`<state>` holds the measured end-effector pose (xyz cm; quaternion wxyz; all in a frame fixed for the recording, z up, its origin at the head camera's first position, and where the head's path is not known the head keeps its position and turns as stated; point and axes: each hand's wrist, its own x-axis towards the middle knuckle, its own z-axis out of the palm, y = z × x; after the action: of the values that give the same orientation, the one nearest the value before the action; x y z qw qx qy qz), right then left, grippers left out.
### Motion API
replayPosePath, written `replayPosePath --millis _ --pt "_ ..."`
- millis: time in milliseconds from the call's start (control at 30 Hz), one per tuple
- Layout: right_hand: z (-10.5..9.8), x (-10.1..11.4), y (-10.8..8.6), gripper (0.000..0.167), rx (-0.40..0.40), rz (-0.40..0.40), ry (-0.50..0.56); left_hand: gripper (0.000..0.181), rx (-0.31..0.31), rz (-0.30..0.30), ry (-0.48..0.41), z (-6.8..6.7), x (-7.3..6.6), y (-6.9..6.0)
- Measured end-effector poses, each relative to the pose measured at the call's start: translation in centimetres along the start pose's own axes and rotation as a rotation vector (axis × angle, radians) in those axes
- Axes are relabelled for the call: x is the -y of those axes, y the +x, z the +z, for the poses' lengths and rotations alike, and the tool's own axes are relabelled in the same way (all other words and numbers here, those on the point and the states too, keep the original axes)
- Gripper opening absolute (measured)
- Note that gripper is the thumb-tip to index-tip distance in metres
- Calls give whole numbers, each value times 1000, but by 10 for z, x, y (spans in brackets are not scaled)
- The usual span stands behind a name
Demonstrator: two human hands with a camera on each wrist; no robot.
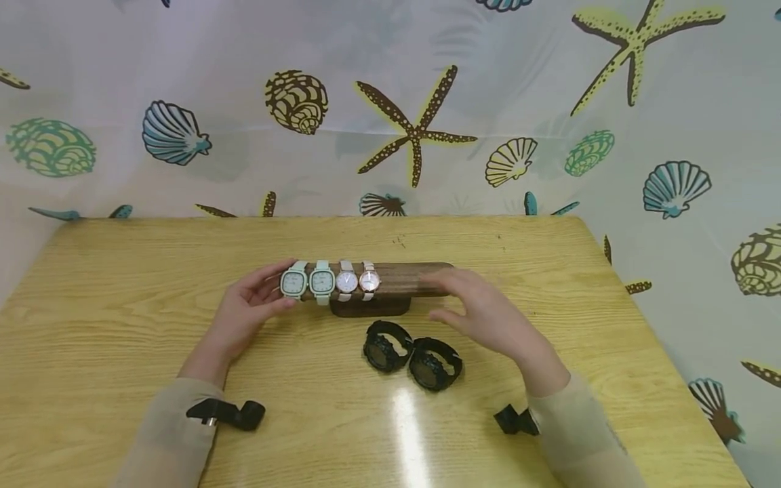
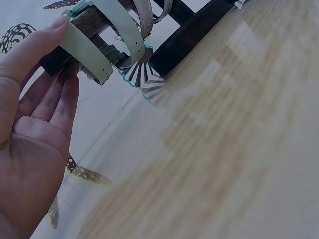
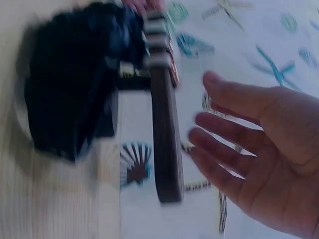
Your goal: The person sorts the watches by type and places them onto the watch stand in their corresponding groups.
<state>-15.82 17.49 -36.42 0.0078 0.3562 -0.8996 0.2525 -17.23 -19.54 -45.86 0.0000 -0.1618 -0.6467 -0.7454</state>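
Observation:
A dark wooden watch stand [image 1: 403, 271] holds two pale mint square watches [image 1: 322, 281] at its left, then two smaller round watches [image 1: 347, 280] with light straps. My left hand [image 1: 247, 308] grips the stand's left end; in the left wrist view its thumb lies by the outermost mint strap [image 2: 84, 52], the other fingers behind the bar end. My right hand [image 1: 485, 312] is beside the stand's right end, fingers apart and holding nothing. In the right wrist view a gap shows between its fingers and the bar [image 3: 167, 134]. Two black watches [image 1: 430, 366] lie before the stand.
The wooden table [image 1: 122, 325] reaches back to a hanging cloth [image 1: 232, 54] printed with shells and starfish. Black camera mounts [image 1: 228, 413] sit on both sleeved wrists. Near the right wrist camera, the black watches appear large and blurred.

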Motion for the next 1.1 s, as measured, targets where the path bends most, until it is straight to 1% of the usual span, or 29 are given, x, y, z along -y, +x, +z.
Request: replayPosePath --millis 67,133,167,233,300,433,500,567,667,833,967,1100 --pt "6 14 4 52 146 -83 -38 60 -1 -2 0 1 0 0" --pt "14 24 9 53 282 -145 -77 60 -1 -3 0 1 1 1" --pt "17 28 12 54 335 -168 -95 60 0 -2 -1 1 1 1" --pt "22 34 18 57 414 -187 -124 60 2 -3 -4 1 0 2" --pt "27 39 24 61 469 -169 -159 60 4 -3 -11 1 1 2" --pt "35 46 32 67 545 -104 -231 61 1 -7 -16 0 2 1" --pt "38 49 36 69 583 -72 -237 61 -3 -10 -16 -1 2 1" --pt "42 50 39 70 611 -51 -223 62 -6 -12 -12 -1 2 0" --pt "46 50 43 70 635 -40 -192 62 -9 -15 -7 -1 2 1" --pt "49 49 45 69 632 -73 -207 62 -7 -17 -12 -2 2 1" --pt "48 47 44 65 605 -107 -184 62 -2 -16 -19 -2 2 1" --pt "40 45 39 64 545 -135 -73 62 -2 -15 -12 -2 3 1"
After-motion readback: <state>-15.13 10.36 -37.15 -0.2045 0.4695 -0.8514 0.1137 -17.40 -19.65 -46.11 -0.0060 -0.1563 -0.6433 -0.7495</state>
